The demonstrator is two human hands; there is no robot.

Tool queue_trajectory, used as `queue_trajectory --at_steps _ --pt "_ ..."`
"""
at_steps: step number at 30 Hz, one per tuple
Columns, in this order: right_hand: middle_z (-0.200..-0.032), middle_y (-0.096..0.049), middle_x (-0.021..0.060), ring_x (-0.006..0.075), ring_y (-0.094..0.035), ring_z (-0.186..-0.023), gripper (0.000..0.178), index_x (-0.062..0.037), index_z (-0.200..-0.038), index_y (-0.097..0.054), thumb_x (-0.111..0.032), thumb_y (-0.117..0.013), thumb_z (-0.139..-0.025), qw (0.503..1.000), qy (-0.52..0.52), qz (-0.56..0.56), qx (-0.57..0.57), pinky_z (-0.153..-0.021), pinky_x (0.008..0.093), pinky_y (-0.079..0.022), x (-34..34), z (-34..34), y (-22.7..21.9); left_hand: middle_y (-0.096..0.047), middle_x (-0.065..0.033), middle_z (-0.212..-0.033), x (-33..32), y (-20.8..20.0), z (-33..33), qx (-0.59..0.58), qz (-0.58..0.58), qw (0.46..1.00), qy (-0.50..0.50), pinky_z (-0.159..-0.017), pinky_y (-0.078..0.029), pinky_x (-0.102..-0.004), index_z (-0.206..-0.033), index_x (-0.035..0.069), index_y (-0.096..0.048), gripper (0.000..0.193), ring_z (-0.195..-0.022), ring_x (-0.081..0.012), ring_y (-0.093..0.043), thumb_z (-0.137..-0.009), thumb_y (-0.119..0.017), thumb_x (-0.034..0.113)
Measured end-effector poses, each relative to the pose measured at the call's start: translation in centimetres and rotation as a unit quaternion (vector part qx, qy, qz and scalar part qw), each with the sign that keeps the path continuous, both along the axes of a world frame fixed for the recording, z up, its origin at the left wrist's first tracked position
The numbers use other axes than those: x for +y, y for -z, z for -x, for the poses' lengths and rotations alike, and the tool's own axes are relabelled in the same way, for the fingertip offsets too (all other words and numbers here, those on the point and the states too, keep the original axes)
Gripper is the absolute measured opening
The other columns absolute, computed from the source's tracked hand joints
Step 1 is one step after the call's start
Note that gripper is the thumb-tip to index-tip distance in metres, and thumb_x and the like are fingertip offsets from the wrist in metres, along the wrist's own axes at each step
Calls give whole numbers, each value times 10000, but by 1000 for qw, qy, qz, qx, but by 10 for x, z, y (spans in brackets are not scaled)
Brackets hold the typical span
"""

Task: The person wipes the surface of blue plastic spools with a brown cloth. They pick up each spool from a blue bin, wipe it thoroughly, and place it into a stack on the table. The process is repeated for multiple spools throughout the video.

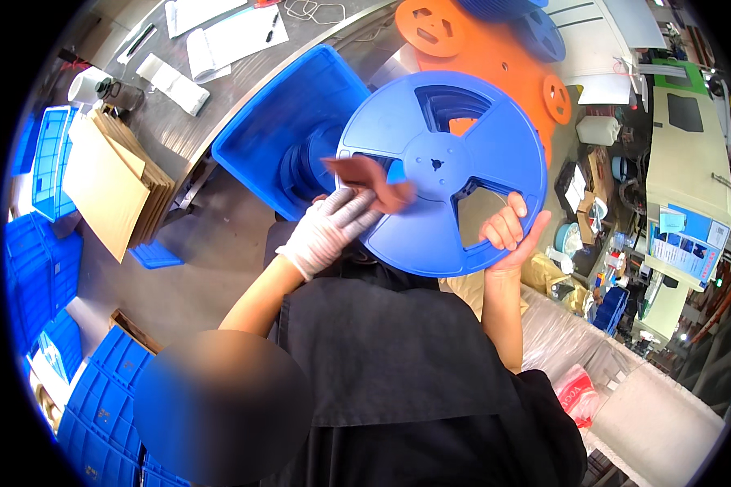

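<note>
Filling the lower centre of the frame, black clothing (pixel 398 349) lies nearest. Above it, mid-frame, is the blue reel (pixel 447 174), its flat face turned up toward the viewer. Its outline is nearly round, so no long axis stands out; the axis through its hub points roughly at the camera. The bare right grip (pixel 508 231) is closed on the rim at the reel's lower right, fingers at a cutout, thumb by the outer edge. The gloved left grip (pixel 329 227) has its fingers on a brown cloth (pixel 369 174), blurred, over the reel's left side; how firmly it is pinched, I cannot tell.

At lower right, a red-and-white bag (pixel 577 394) bears large lettering. Beyond the reel, a blue bin (pixel 248 154) contains more reels, with orange reels (pixel 433 23) at upper centre. Papers (pixel 240 40) lie on the tabletop (pixel 219 93) at upper left. At far right, a pale machine (pixel 694 154) carries a blue-and-white notice (pixel 688 243), its small print unreadable.
</note>
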State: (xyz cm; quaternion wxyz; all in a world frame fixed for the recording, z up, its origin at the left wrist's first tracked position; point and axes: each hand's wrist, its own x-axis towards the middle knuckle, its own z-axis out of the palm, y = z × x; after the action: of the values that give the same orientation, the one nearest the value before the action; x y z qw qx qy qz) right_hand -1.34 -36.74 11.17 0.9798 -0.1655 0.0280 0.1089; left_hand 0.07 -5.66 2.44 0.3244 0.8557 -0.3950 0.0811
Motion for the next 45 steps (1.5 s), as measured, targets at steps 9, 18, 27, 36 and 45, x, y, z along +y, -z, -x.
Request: queue_trajectory --at_steps 9,18,27,36,45 --pt "-699 -483 4 109 -505 -645 598 -3 -1168 -488 -552 -508 -929 968 -15 244 50 -568 269 -399 23 -25 -23 -571 -100 -1206 13 19 9 82 8 997 6 -838 -526 -375 -1158 101 -592 419 -1068 -298 -560 -740 -573 83" --pt "-669 -503 29 156 -482 -577 497 12 -1103 -556 -461 -488 -964 872 -9 454 182 -554 305 -402 -8 -16 -7 -634 -65 -1118 55 36 36 691 553 457 -84 -937 -486 -339 -1176 52 -597 295 -1044 -178 -603 -895 -654 122" --pt "-706 -608 78 188 -575 -574 458 -22 -956 -586 -475 -525 -940 830 66 446 327 -517 316 -473 -35 14 27 -631 -108 -1130 59 64 35 689 544 466 -110 -956 -487 -368 -1216 27 -551 383 -1046 -221 -615 -880 -669 169" --pt "-668 -539 48 153 -504 -544 467 -41 -935 -558 -506 -508 -945 837 65 406 362 -490 291 -416 -41 43 56 -618 -137 -1111 2 146 -4 733 402 502 -220 -841 -517 -380 -1210 37 -528 261 -959 -274 -633 -954 -513 83" --pt "-630 -456 9 114 -417 -513 493 -38 -989 -552 -523 -474 -955 892 45 353 279 -478 257 -344 -51 47 46 -517 -106 -1291 -34 235 6 781 165 501 -336 -748 -558 -365 -1310 134 -488 501 -1061 -262 -586 -859 -450 -82"
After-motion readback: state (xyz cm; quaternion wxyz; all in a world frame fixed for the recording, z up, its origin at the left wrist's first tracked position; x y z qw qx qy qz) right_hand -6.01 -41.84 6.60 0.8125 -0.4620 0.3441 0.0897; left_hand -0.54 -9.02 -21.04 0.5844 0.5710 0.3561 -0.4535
